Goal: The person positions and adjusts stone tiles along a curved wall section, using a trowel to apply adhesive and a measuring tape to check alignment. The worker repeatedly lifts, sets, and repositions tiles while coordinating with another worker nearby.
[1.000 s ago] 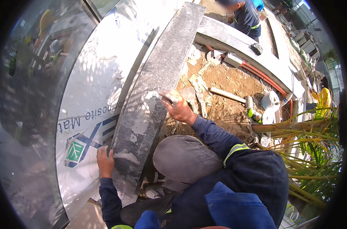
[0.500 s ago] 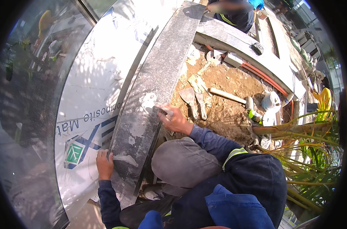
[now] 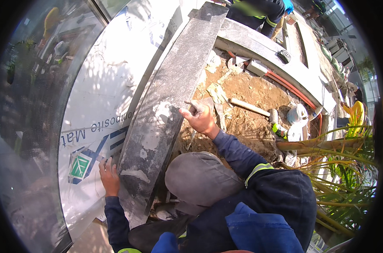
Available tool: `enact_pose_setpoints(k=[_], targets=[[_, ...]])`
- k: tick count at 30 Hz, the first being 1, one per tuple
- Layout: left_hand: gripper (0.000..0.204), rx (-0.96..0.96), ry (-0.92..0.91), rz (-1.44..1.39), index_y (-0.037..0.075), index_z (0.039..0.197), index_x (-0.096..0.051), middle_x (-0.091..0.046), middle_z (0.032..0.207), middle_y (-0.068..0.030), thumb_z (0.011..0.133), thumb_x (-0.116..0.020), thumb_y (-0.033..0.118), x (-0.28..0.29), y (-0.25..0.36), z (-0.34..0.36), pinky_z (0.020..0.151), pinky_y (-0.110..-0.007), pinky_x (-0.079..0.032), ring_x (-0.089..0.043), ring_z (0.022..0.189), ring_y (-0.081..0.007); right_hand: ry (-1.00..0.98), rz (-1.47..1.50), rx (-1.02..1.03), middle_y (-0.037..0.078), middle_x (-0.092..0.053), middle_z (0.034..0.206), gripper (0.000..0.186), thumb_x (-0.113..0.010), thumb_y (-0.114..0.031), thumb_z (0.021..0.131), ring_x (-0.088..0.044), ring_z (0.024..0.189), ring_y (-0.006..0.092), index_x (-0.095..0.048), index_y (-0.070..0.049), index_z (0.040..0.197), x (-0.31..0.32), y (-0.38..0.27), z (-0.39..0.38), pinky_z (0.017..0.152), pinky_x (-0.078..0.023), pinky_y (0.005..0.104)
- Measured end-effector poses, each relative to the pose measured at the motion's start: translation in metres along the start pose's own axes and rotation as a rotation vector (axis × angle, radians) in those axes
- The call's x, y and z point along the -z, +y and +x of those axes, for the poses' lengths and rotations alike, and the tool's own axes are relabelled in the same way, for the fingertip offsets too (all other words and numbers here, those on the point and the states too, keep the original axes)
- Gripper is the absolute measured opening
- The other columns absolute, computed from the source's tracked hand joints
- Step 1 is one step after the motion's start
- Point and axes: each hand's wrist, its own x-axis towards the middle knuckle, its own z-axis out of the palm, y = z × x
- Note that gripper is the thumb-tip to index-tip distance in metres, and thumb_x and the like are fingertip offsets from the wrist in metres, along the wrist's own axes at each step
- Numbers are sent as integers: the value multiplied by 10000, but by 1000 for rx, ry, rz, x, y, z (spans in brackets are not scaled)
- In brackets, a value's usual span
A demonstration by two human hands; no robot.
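A long grey stone slab [image 3: 174,90] with pale smears runs away from me, its near end beside my knee. My left hand [image 3: 110,177] is at the slab's left edge, fingers stretched out, beside the white printed board [image 3: 96,122]; whether it touches the stone I cannot tell. Just off the slab's right edge is my right hand [image 3: 202,119], thumb and fingers apart, with nothing seen in it. Behind that hand, a putty knife [image 3: 220,114] lies on the soil, partly hidden, next to another flat blade.
On the soil [image 3: 246,92] lie a wooden-handled hammer [image 3: 249,107] and a metal disc [image 3: 235,64]. A tape measure [image 3: 284,56] sits on the pale kerb [image 3: 301,69], with orange pipes [image 3: 290,86] below. Palm fronds [image 3: 347,160] stand at right. Another person [image 3: 263,17] is at the slab's far end.
My right hand has come off the slab's right edge and moved slightly right and away, fingers spreading. My left hand has loosened from the left edge. The person at the far end has shifted.
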Motion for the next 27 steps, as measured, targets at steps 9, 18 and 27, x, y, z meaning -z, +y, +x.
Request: enact_pose_setpoints(k=[9, 18, 27], targets=[[370, 5, -73, 27, 27, 1265, -599, -551, 1292, -217, 917, -694, 109, 8, -6, -9, 1002, -466, -464, -552, 1205, -412, 93, -365, -89, 161, -663, 998, 526, -790, -314, 872, -629, 806, 215, -672, 64, 1218, 56, 72, 60, 739, -529, 347], [347, 37, -129, 103, 29, 1236, -612, -552, 1306, -190, 911, -697, 113, 31, -8, -14, 967, -459, -476, -579, 1138, -389, -120, -816, 41, 326, -534, 1332, 1129, -620, -866, 755, -540, 1249, 427, -465, -33, 1501, 48, 113, 207, 1033, -474, 481], [291, 236, -228, 84, -1, 1192, -607, -534, 1322, -210, 926, -674, 94, 37, -18, -82, 989, -486, -469, -551, 1207, -424, -129, -886, -140, 336, -303, 1574, 1353, -679, -958, 534, -312, 1455, 529, -326, -203, 1600, 2, 157, 312, 1133, -337, 654]])
